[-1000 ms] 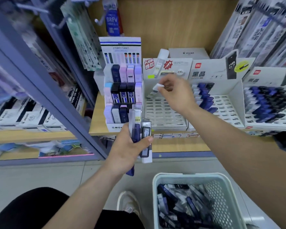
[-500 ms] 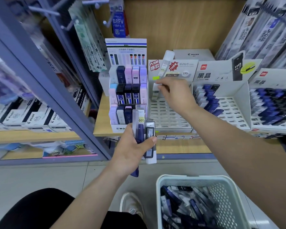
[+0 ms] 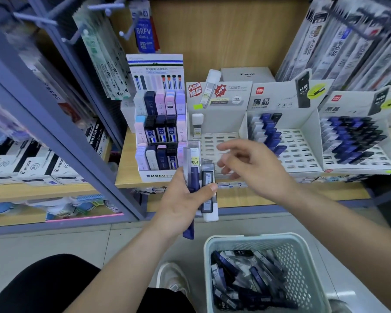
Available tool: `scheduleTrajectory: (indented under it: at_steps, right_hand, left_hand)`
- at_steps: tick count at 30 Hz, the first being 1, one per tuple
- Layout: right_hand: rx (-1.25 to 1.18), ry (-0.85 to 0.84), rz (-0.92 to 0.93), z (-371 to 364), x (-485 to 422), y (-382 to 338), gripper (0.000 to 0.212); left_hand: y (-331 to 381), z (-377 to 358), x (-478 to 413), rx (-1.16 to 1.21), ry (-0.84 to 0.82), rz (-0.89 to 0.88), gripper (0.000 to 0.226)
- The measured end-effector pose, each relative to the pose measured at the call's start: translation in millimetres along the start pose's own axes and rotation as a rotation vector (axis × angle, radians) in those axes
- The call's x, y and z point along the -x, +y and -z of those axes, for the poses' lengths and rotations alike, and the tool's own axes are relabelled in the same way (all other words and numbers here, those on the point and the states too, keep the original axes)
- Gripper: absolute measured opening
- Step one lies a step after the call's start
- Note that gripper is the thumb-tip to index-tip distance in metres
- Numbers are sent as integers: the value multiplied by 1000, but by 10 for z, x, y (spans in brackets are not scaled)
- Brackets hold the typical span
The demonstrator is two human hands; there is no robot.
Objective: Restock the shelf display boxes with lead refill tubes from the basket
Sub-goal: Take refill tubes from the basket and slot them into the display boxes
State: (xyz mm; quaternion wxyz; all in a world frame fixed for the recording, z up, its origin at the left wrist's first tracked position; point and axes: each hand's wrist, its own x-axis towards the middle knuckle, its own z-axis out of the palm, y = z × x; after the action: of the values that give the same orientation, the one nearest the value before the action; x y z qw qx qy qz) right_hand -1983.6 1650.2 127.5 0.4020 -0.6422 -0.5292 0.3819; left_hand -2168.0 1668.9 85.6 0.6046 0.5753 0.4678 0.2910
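Note:
My left hand (image 3: 183, 201) grips a bundle of lead refill tubes (image 3: 201, 179), clear, dark blue and white, held upright in front of the shelf edge. My right hand (image 3: 250, 169) hovers empty with loosely spread fingers just right of that bundle, below the white slotted display box (image 3: 221, 143). One white-capped refill tube (image 3: 197, 125) stands in the back left slot of that box. The pale green basket (image 3: 307, 247) on the floor holds several blue, black and clear tubes (image 3: 246, 281).
A MONO display (image 3: 160, 132) of pastel and dark tubes stands to the left. Two more display boxes (image 3: 300, 132) (image 3: 357, 141) with blue and black tubes stand to the right. A slanted blue shelf post (image 3: 61, 136) crosses the left side. My shoe (image 3: 173, 279) is beside the basket.
My right hand has let go of the white-capped tube, which now stands in the back left slot, and has drawn back empty toward the bundle in my left hand.

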Motion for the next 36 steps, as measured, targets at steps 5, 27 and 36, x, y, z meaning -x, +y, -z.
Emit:
scheduleTrajectory:
  at_steps: [5, 27, 36]
  right_hand:
    - [-173, -113, -190, 228, 532, 155, 20]
    - [-320, 41, -228, 420, 680, 376, 25]
    - [-322, 290, -163, 489, 558, 348, 26]
  left_hand:
    - [64, -328, 54, 31, -107, 5, 35]
    - [98, -601, -44, 53, -102, 42, 30]
    - [60, -505, -24, 6, -115, 24, 28]
